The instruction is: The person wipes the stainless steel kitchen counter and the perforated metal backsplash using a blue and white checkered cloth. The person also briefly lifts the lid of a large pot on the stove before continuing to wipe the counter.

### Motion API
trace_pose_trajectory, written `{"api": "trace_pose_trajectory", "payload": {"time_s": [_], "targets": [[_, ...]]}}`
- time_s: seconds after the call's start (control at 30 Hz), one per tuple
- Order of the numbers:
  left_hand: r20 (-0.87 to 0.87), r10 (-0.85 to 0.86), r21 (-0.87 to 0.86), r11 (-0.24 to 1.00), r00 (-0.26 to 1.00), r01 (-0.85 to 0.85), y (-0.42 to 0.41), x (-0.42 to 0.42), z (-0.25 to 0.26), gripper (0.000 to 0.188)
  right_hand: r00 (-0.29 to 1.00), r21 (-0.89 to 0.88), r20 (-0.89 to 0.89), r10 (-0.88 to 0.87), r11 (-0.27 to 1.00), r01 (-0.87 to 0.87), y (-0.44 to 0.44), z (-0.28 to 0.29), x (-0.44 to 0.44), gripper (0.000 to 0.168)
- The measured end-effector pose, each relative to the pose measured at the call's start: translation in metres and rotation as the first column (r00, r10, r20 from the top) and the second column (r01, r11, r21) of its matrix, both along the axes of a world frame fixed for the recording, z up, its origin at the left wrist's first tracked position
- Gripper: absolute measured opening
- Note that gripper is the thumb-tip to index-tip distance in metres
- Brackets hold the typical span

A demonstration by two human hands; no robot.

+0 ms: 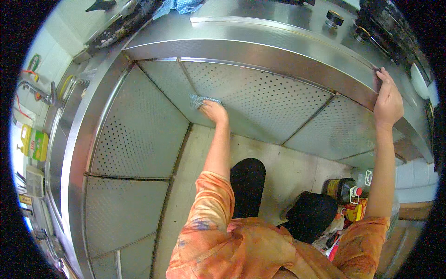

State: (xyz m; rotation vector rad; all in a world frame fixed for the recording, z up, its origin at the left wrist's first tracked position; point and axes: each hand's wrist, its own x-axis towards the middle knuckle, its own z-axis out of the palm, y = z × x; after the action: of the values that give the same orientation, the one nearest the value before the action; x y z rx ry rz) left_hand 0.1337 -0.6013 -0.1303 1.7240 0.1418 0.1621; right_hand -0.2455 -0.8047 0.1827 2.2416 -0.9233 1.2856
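My left hand (215, 111) presses a blue-and-white checked cloth (199, 100) against the front of a stainless-steel cabinet. The cloth lies at the seam between a plain narrow panel (165, 78) and a wide perforated door panel (258, 94), below the counter's lip. My right hand (389, 99) rests on the front edge of the stainless-steel counter (278, 52), fingers together over the rim. Its thumb is hidden, so I cannot tell how firmly it grips.
On the left, another perforated panel (139, 132) meets this front at a corner. Above are a second checked cloth (179, 5), a black stove knob (334, 18) and a faucet (38, 92). A dark bottle with a red cap (339, 190) and packages stand on the floor, lower right.
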Motion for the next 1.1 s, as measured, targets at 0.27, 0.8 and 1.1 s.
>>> {"api": "trace_pose_trajectory", "payload": {"time_s": [0.27, 0.8, 1.1], "targets": [[0.371, -0.164, 0.007, 0.985, 0.914, 0.173, -0.066, -0.088, 0.093, 0.062, 0.99, 0.092, -0.095, 0.103, 0.991, -0.094, -0.023, -0.007, -0.015, 0.041], [0.126, 0.178, 0.188, 0.962, 0.976, -0.199, -0.043, -0.014, 0.003, 0.051, 0.988, 0.113, -0.129, 0.09, 0.991, -0.075, -0.021, -0.004, -0.015, 0.039], [0.115, -0.079, -0.242, 0.965, 0.99, 0.105, -0.032, -0.062, 0.089, 0.058, 0.994, 0.061, -0.102, 0.042, 0.997, -0.036, -0.021, -0.006, -0.014, 0.041]]}}
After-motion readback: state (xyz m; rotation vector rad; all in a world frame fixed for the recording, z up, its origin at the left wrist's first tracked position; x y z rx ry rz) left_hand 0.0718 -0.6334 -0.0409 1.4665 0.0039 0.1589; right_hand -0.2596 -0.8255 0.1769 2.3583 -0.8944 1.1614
